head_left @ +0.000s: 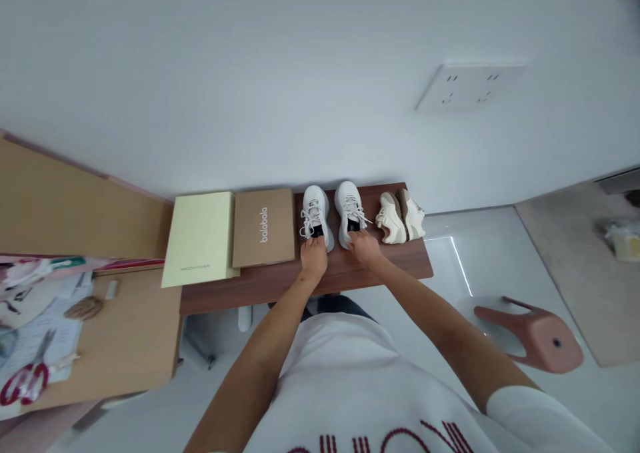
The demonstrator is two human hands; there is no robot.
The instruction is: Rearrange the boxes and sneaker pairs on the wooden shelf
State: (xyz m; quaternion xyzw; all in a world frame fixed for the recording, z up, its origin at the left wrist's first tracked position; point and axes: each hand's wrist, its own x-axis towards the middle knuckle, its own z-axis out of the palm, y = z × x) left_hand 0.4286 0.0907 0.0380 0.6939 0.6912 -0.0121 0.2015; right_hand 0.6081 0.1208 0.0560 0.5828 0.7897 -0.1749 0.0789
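Two white lace-up sneakers stand side by side on a narrow brown wooden bench, toes toward the wall. My left hand (314, 256) grips the heel of the left sneaker (314, 203), its fingers at the collar opening. At the heel of the right sneaker (349, 200), my right hand (364, 245) is closed in the same way. To the right lies a pair of smaller cream shoes (391, 220), tilted on their sides against each other. A brown shoebox (264, 228) marked "balabala" sits just left of the sneakers.
A pale yellow box (200, 236) lies at the left end of the wooden bench (280, 286). Farther left, a desk (135, 333) carries papers and red-handled scissors (30, 380). A pink stool (553, 340) lies on the floor at right. A socket panel (473, 86) is on the wall.
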